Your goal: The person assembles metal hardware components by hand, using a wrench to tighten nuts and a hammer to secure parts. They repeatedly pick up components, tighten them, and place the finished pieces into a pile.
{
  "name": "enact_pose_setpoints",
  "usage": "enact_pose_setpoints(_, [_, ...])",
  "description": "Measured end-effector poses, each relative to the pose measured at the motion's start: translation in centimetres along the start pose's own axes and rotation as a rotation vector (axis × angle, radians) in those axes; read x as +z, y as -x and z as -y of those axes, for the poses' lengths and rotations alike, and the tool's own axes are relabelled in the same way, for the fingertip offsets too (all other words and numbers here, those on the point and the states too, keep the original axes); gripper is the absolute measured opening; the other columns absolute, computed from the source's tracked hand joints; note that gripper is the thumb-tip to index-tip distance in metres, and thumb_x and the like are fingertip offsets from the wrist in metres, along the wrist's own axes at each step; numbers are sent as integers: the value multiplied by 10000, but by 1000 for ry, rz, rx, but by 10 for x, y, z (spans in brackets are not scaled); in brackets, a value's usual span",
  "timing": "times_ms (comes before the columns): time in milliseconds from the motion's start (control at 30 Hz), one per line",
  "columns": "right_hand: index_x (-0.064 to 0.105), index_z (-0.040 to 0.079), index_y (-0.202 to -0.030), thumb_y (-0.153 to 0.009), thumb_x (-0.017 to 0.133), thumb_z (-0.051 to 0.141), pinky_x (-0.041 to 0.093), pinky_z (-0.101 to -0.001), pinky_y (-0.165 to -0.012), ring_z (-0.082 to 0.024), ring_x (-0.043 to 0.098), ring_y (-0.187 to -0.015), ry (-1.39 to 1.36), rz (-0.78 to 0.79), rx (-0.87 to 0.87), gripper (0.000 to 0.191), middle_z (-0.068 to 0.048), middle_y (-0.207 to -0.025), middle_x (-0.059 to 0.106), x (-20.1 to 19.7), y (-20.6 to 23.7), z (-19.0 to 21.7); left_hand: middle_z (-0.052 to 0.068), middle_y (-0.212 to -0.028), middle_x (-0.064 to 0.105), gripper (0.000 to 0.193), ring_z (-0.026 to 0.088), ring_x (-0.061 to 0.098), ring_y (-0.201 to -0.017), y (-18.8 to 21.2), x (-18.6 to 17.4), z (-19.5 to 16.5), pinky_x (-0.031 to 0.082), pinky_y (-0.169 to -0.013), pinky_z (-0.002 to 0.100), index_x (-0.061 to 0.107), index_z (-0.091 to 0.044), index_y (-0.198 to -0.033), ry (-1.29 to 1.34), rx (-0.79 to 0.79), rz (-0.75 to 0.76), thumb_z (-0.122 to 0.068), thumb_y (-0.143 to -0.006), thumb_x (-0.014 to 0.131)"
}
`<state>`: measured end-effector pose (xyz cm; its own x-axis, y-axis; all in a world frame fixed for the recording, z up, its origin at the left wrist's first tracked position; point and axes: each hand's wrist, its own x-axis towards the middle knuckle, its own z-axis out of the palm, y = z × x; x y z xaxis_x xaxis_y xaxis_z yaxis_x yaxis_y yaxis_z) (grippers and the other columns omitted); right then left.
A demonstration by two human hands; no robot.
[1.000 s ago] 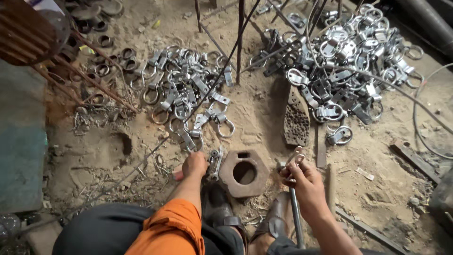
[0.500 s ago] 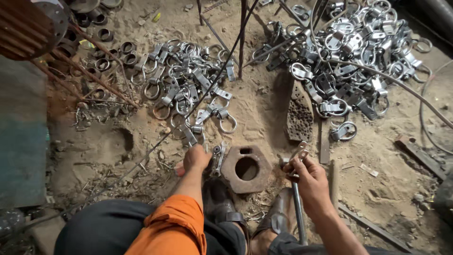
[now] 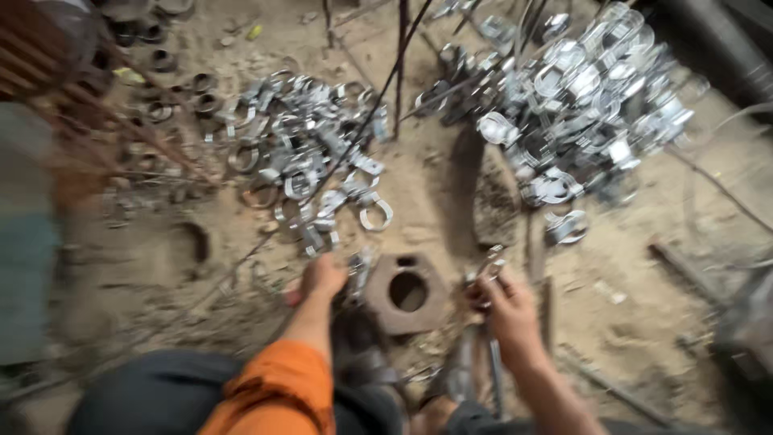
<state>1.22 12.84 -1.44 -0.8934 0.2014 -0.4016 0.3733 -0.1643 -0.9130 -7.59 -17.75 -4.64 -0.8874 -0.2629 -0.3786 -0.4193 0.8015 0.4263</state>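
The view is blurred by motion. My left hand (image 3: 322,278), in an orange sleeve, rests on the dirt floor beside a small metal clamp piece (image 3: 360,270), just left of a rusty hexagonal block with a round hole (image 3: 407,292). My right hand (image 3: 506,302) is closed on a bent metal clamp piece (image 3: 485,272) at the block's right side, above a dark metal rod (image 3: 493,374) that runs down toward me.
A pile of shiny metal clamps (image 3: 310,165) lies ahead of my left hand, and a larger pile (image 3: 584,105) lies at the upper right. A dark rusty flat bar (image 3: 493,205) lies between them. Thin rods (image 3: 398,72) cross the floor. Rusty rings (image 3: 153,48) sit at the upper left.
The camera has swung and the picture has blurred. Both hands stay by the hexagonal block; my right hand still holds its clamp piece.
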Motion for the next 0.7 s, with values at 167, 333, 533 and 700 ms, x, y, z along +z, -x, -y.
enact_pose_setpoints(167, [686, 21, -998, -1015, 583, 186, 533, -331, -695, -149, 644, -753, -15, 45, -36, 196, -69, -840, 698, 0, -4, -1, 157, -1131, 735, 203, 383, 698, -1070, -3, -3, 7, 560, -903, 498, 759, -170, -1059, -97, -52, -16, -187, -918, 614])
enact_pose_setpoints(333, [718, 29, -1039, -1029, 550, 203, 533, -330, -711, -139, 629, -762, 19, 46, -4, 242, -60, -856, 696, 3, 2, 2, 148, -1174, 722, 202, 373, 686, -1101, -10, 14, 21, 560, -924, 484, 756, -151, -1049, -192, -33, -3, -122, -940, 590])
enact_pose_setpoints(533, [699, 30, -1038, -1030, 566, 202, 532, -318, -724, -129, 637, -782, 5, 65, -43, 217, -47, -865, 693, 3, 5, 6, 133, -1133, 738, 187, 351, 699, -1090, -15, 21, 23, 575, -909, 467, 762, -139, -1031, -283, 16, 11, -99, -896, 639])
enact_pose_setpoints(700, [688, 35, -1023, -1031, 566, 203, 532, -316, -721, -128, 638, -783, 0, 79, -60, 207, -43, -862, 693, 0, 3, 3, 131, -1104, 750, 167, 349, 715, -1054, -7, 12, 16, 584, -883, 470, 775, -146, -1002, -292, 22, 8, -127, -901, 643])
